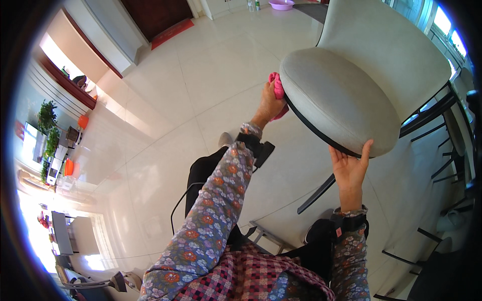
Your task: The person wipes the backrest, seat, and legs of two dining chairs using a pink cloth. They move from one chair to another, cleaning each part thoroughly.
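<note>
A light grey upholstered chair stands before me, its rounded seat cushion (339,98) facing up and its curved backrest (391,49) at the upper right. My left hand (272,101) holds a pink cloth (278,84) against the left edge of the seat; part of the cloth hangs below the hand. With the thumb on top and the fingers at the black underside rim, my right hand (350,161) grips the near edge of the seat. One black chair leg (316,193) shows below the seat.
More dark-legged chairs (452,131) stand along the right side. A metal frame (269,237) is low between my legs. A pink basin (281,4) and bottles lie at the top, near a red doormat (172,34). Plants (51,139) and a grey table (62,233) are at the far left.
</note>
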{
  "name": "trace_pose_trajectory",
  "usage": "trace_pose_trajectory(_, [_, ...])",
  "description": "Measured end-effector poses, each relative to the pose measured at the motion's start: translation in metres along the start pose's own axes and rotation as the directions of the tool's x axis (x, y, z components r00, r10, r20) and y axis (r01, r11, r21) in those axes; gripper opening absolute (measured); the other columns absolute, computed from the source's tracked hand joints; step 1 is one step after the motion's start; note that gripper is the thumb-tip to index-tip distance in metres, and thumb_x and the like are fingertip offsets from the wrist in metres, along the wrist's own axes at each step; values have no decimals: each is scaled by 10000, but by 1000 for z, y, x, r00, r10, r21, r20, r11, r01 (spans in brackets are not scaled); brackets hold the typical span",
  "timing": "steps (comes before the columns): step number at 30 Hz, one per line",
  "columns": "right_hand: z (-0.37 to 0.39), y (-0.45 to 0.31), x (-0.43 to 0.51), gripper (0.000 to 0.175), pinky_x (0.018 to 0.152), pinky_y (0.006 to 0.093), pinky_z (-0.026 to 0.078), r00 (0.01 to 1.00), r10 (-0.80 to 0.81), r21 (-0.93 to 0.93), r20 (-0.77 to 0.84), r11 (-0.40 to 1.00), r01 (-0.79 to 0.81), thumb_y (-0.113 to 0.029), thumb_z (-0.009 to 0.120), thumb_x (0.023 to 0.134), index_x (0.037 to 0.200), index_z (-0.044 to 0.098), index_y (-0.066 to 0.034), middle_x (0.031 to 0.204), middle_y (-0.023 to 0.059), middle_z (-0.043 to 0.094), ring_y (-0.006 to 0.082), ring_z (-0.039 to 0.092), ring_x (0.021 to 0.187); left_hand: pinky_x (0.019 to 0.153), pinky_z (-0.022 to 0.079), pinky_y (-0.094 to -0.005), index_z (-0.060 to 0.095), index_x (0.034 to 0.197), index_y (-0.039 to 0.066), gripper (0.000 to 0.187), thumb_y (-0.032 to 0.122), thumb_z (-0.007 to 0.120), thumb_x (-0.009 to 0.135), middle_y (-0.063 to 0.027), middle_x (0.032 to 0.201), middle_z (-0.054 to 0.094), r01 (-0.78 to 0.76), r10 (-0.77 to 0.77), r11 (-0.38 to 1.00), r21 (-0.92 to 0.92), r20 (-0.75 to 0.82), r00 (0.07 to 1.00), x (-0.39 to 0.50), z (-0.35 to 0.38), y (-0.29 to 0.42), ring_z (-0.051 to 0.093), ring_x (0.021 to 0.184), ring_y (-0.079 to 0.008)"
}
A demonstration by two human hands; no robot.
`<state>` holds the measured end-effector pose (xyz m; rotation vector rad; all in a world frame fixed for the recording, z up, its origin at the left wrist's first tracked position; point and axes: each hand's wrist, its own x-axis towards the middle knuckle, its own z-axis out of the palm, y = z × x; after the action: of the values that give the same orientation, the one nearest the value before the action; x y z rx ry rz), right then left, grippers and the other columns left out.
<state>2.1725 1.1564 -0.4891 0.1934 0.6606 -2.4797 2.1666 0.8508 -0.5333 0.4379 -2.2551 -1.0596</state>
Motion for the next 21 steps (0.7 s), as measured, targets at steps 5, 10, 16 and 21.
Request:
trace_pose_trajectory(5, [-1, 2, 0, 911, 1093, 443, 406, 999, -9, 21, -46, 1000, 10, -572, 709, 803, 1393, 329, 8, 1371, 153, 392, 281, 410, 1309, 1003, 367, -508, 332, 1417, -46, 744, -61, 577, 714, -306, 1232, 453, -243, 234, 970, 3, -270, 934, -69, 27, 40, 433, 1162, -495])
trace_pose_trajectory(10, [2, 2, -3, 904, 1101, 448, 391, 1000, -11, 1, 7, 1000, 11, -582, 699, 806, 1401, 333, -8, 1388, 150, 384, 281, 426, 1298, 1055, 322, -507, 272, 1442, -61, 755, -47, 613, 769, -334, 1409, 296, -134, 125, 991, -19, -266, 956, -153, 62, 110, 359, 1223, -508])
trace_pose_trajectory(16, [-5, 3, -3, 927, 1098, 455, 395, 1000, 7, 14, -2, 1000, -7, -554, 735, 787, 1372, 336, 44, 1343, 151, 428, 285, 451, 1269, 1064, 324, -485, 293, 1437, -53, 633, 41, 578, 879, -313, 1408, 344, -133, 149, 989, 67, -461, 875, -107, 67, 79, 388, 1244, -468])
trace_pose_trajectory(21, [-6, 2, 1, 930, 1096, 447, 405, 1000, -2, -5, -3, 1000, 2, -593, 688, 810, 1395, 304, 19, 1368, 155, 392, 283, 443, 1284, 1001, 383, -505, 392, 1390, -2, 612, 49, 620, 825, -277, 1265, 450, -139, 131, 990, -29, -193, 972, -35, 20, 12, 442, 1171, -479])
